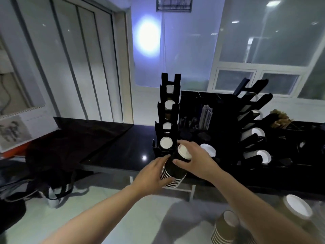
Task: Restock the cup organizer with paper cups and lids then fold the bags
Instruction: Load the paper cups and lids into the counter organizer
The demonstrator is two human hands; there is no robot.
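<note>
Head view: cup stack [174,169] tilted, bases toward cup organizer [167,120], both hands.

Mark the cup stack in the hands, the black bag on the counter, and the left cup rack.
cup stack [173,173]: head view, dark side wall.
black bag [70,138]: head view, flat cloth middle.
left cup rack [159,110]: head view, left upright.
</note>
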